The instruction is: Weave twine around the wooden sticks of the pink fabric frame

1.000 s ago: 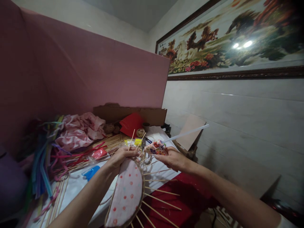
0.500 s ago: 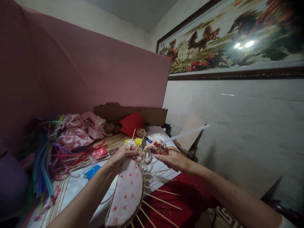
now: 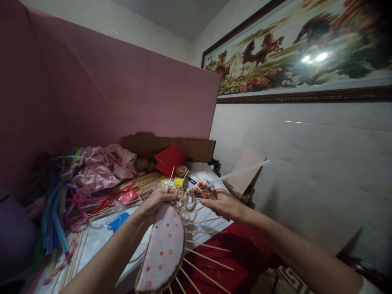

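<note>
My left hand is closed on the top end of a half-round panel covered in pale cloth with red flower prints. Thin wooden sticks fan out from the panel's curved edge. In my right hand is a hot glue gun with a floral pattern. A long translucent glue stick sticks out of its back. The gun's front end points left, close to the sticks by my left fingers; whether it touches them I cannot tell.
Crumpled pink cloth, colourful fuzzy strips and bundled sticks lie at the left. Behind are a red sheet, a twine ball and cardboard. A blue packet lies on the white tabletop. Red cloth hangs at right.
Hardly anything differs. The glue gun and its stick have shifted very slightly; both hands keep their places.
</note>
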`<state>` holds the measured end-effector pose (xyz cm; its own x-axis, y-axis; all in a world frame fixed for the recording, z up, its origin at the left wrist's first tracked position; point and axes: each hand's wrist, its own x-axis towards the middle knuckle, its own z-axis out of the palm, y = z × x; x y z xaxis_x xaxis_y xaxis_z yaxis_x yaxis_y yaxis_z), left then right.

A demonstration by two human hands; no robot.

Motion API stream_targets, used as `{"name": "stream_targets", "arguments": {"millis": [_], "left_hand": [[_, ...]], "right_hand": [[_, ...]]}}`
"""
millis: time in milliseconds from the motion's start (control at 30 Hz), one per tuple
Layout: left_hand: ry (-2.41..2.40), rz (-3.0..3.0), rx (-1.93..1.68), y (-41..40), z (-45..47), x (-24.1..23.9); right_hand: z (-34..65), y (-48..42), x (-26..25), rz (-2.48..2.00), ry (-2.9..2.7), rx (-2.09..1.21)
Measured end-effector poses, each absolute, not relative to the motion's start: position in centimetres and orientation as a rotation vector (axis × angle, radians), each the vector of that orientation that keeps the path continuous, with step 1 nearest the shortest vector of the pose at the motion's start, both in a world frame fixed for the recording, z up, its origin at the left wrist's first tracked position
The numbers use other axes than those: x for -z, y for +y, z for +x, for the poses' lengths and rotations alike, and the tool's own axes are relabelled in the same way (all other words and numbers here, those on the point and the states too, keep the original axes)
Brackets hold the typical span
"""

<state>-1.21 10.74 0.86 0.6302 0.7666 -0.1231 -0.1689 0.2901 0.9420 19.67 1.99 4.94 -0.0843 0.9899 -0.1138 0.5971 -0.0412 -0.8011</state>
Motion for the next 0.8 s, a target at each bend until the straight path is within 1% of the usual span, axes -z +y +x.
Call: {"name": "stream_targets", "arguments": {"millis": [300,800], "left_hand": [[0.618,1.098,-0.697,11.07,-1.12,-0.35],[0.648,1.147,-0.681,10.63,-1.26,-0.84]], "right_hand": [[19.93,2.12,-4.60,-1.649,-1.730,-0.995],[19.49,1.73,-5.25,-1.677,-1.756,-0.984]]}}
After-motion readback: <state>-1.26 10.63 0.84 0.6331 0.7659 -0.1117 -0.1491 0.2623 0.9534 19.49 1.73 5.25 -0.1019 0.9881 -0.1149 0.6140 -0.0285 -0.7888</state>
